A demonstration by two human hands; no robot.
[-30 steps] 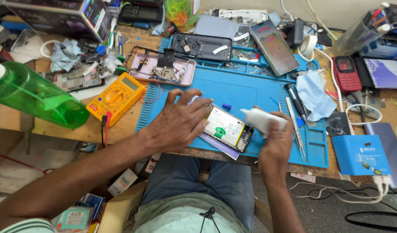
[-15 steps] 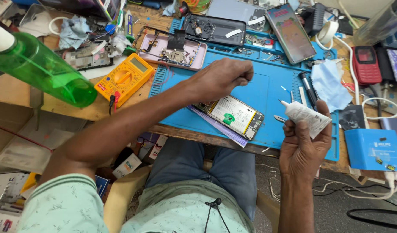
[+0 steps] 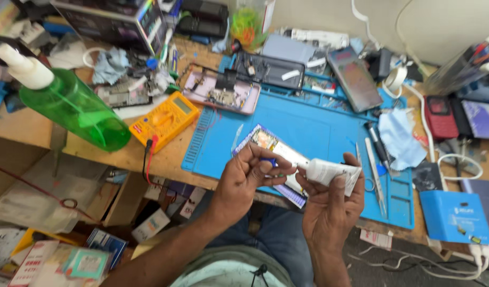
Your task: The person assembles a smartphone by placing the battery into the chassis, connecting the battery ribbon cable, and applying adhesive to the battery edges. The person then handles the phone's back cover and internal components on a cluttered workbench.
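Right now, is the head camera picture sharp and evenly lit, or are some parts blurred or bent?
Head view: light is soft and even, with no hard shadows; the hands, the white tube and blue mat are fairly sharp; the green spray bottle at the left edge looks stretched by the wide lens; the phone screen reflects a little light; the corners are soft.
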